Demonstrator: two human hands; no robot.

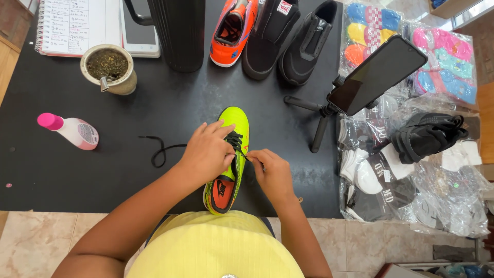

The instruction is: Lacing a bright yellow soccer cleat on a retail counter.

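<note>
A neon yellow-green shoe (234, 121) with an orange insole lies on the black table (62, 170), toe pointing away from me. My left hand (207, 153) rests over its middle and pinches the black lace (235, 139) at the eyelets. My right hand (271, 170) sits just right of the shoe, fingers closed on a lace end. A loose stretch of black lace (157, 152) trails left across the table.
At the back stand an orange shoe (232, 31), two black shoes (288, 38), a black ribbed flask (177, 31), a gourd cup (109, 68), a notebook (72, 23). A pink-capped bottle (69, 130) lies left. A phone on a tripod (375, 74) and bagged socks (411, 170) fill the right.
</note>
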